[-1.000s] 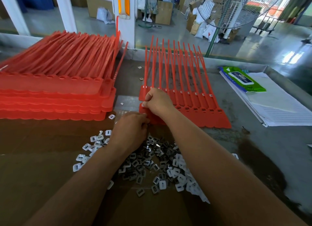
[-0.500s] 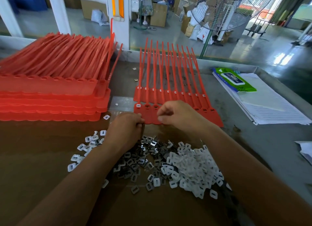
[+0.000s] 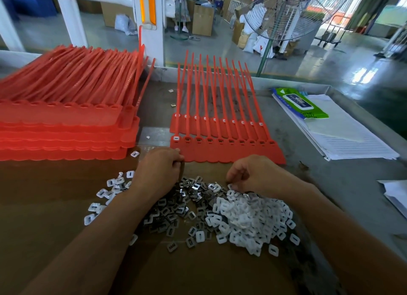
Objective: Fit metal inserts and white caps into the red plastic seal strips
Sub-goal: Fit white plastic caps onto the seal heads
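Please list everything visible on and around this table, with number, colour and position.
Stacked seal strips: one stack, red, table's left.
Front strip sheet: one, red, centre; only its leftmost slot capped.
Rear strip sheet: one, red, behind it; whole row capped.
Metal inserts: many, grey, piled near centre.
White caps: many, white, piled right of them, some scattered left.
Cardboard: one, brown, under both piles.
Papers: one stack, white, right.
Wipes pack: one, green, on the papers.
Fan: one, grey, beyond the table.
Left hand: fingers curled, at the front sheet's near left corner.
Right hand: fingers curled down over the caps.
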The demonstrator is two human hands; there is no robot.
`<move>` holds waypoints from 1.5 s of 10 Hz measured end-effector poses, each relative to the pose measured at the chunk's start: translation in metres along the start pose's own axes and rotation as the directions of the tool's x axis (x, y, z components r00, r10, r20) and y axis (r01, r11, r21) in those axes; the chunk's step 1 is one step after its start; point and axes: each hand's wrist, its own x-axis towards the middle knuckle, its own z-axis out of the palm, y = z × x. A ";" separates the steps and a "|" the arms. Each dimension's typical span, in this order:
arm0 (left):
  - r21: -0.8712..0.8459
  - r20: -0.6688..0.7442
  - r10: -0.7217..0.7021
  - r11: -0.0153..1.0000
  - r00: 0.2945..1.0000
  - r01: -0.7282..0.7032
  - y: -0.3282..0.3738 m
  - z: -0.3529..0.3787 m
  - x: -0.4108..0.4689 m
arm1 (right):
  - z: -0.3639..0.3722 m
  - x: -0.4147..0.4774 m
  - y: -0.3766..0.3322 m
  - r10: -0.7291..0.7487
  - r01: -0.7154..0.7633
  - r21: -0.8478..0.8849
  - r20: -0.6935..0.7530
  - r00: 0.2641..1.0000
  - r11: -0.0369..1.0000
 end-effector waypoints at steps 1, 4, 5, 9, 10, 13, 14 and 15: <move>0.001 -0.002 0.002 1.000 1.000 -0.002 0.000 0.000 0.000 | 0.002 0.002 0.000 -0.013 0.013 -0.028 -0.016 1.000 1.000; -0.003 -0.002 -0.001 1.000 1.000 0.001 -0.002 0.001 0.000 | -0.002 -0.001 0.003 -0.026 0.028 0.104 -0.019 0.999 0.994; -0.008 -0.004 0.000 1.000 1.000 0.000 -0.002 0.001 0.000 | -0.001 0.002 0.000 -0.042 0.049 0.115 -0.061 0.997 0.992; -0.035 -0.008 0.001 0.999 1.000 -0.001 -0.003 0.002 0.000 | 0.001 0.044 -0.025 -0.011 0.070 0.219 -0.259 0.966 0.973; -0.050 -0.014 -0.007 0.999 1.000 0.006 -0.003 0.001 -0.001 | 0.002 0.065 -0.031 0.007 0.058 0.208 -0.300 0.954 0.976; -0.036 -0.015 0.013 0.999 1.000 -0.014 -0.002 -0.001 -0.001 | 0.014 0.111 -0.041 0.016 0.053 0.190 -0.348 0.937 0.980; -0.037 -0.020 0.021 0.999 1.000 -0.022 -0.003 -0.001 -0.002 | 0.018 0.120 -0.042 0.029 0.031 0.173 -0.334 0.942 0.984; -0.053 -0.021 0.024 0.998 0.999 -0.025 -0.003 0.000 -0.002 | 0.020 0.125 -0.041 0.062 -0.003 0.186 -0.311 0.948 0.983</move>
